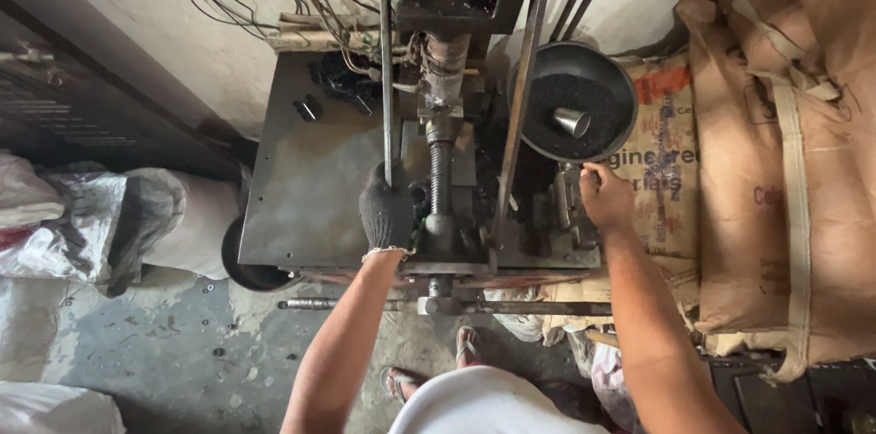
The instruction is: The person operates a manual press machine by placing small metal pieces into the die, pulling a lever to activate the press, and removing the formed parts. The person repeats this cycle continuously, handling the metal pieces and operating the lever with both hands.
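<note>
The gloved left hand (387, 208) is clamping the stiff, heavy-looking vertical lever rod (385, 60); the bare right hand (604, 197), at three o'clock, is curling near the powder bowl (573, 112).

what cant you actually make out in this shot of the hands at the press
- Head view: whether the gloved left hand grips the upright rod; the glove hides its fingers.
- Head view: what the right hand touches by the pan; its fingertips curl out of sight.
- Head view: the machine's top, cut off by the upper edge.
- Head view: the small metal cup and its contents, too small.
</note>
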